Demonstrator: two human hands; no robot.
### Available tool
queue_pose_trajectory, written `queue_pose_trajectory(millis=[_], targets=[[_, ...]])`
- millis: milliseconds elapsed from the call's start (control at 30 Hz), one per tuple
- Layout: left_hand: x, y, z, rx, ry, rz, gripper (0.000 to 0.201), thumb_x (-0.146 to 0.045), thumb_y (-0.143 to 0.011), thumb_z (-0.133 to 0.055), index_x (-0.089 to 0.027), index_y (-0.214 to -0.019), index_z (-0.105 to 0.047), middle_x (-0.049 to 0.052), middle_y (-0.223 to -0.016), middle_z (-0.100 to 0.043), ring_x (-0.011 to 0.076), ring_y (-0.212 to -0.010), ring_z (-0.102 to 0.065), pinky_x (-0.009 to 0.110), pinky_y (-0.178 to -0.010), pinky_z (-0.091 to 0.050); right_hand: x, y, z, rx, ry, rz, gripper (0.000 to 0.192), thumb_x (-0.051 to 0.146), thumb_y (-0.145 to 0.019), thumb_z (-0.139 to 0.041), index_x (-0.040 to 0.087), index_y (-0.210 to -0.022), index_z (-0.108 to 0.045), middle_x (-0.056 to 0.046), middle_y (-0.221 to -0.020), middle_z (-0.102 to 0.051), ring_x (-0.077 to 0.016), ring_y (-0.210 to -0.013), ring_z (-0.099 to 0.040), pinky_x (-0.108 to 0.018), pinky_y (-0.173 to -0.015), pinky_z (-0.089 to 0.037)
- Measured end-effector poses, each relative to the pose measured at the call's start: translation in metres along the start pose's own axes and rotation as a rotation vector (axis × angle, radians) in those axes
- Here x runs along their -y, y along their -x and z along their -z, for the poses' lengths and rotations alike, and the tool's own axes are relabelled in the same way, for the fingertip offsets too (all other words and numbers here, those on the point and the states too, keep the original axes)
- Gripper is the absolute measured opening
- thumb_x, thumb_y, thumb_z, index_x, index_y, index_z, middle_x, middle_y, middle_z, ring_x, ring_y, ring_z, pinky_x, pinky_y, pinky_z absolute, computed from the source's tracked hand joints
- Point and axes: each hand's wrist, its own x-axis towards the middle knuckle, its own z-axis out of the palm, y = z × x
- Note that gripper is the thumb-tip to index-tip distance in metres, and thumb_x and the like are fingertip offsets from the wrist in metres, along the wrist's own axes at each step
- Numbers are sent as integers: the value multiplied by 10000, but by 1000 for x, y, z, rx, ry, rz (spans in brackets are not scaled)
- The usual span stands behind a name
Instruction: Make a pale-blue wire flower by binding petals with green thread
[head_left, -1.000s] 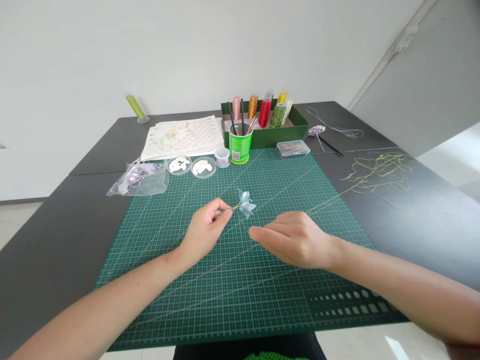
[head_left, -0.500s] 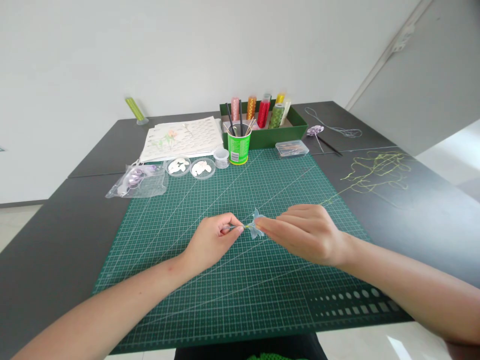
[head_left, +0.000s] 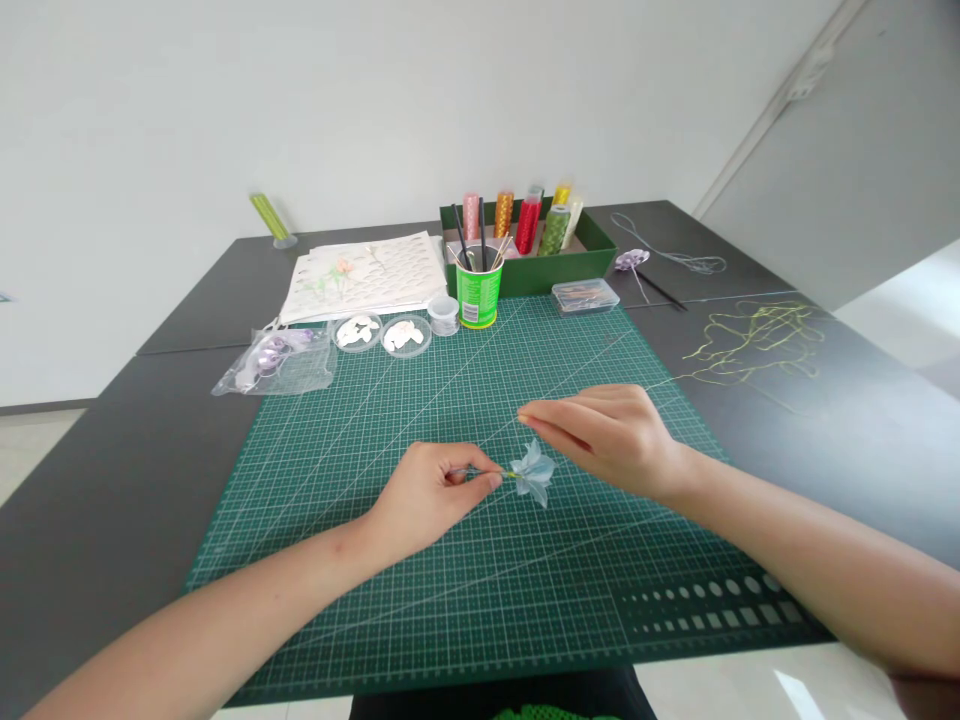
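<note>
My left hand (head_left: 442, 495) is closed, thumb and fingers pinching the thin stem of a pale blue artificial flower (head_left: 534, 472). The blossom points right, its petals spread, and a bit of yellow-green wrapping shows at its base. Above and right of the blossom is my right hand (head_left: 611, 435), fingertips pressed together and apart from the petals. A yellow-green thread (head_left: 686, 376) runs from a loose tangle on the right to behind this hand; the part between the fingertips is too fine to make out.
A green cutting mat (head_left: 360, 590) lies under both hands. Beyond stand a green cup (head_left: 478, 300) of tools, a box (head_left: 540, 275) of thread spools, two dishes of white pieces (head_left: 406, 337) and a clear case (head_left: 585, 296). A plastic bag (head_left: 277, 362) lies left, papers (head_left: 367, 275) behind.
My right hand has come off the blossom and moved up and slightly away, exposing the petals. My left hand has shifted a little right and down with the flower.
</note>
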Motion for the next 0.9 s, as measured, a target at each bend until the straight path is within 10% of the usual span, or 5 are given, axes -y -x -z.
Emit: queue_pose_trajectory(millis=[233,467,900], targets=[[-1,3,0,85,97,-6,206,-349,-895,-659,-191,-822,-771,-49,-515,-524,81,-448,-380,214,-448,-291,-5,4,-7,7,-13,-20,212,204,-1001,-571,153,-852,-713,20,-622,-718,-76,-474,-618,-211,-467,-411],[-3,1,2,25,155,-146,69,-276,-838,-753,-243,-813,-809,34,-888,-714,159,-802,-657,312,-805,-538,-12,11,-21,94,-186,-147,261,265,-1009,-557,140,-877,-745,5,-595,-692,-69,-454,-561,-194,-466,-372],[-7,4,1,148,177,-90,112,-244,-898,-692,-212,-907,-799,26,-873,-806,169,-792,-753,272,-729,-578,-12,9,-25,217,-495,-404,284,334,-968,-607,127,-851,-761,77,-477,-456,-44,-435,-287,-191,-433,-235]])
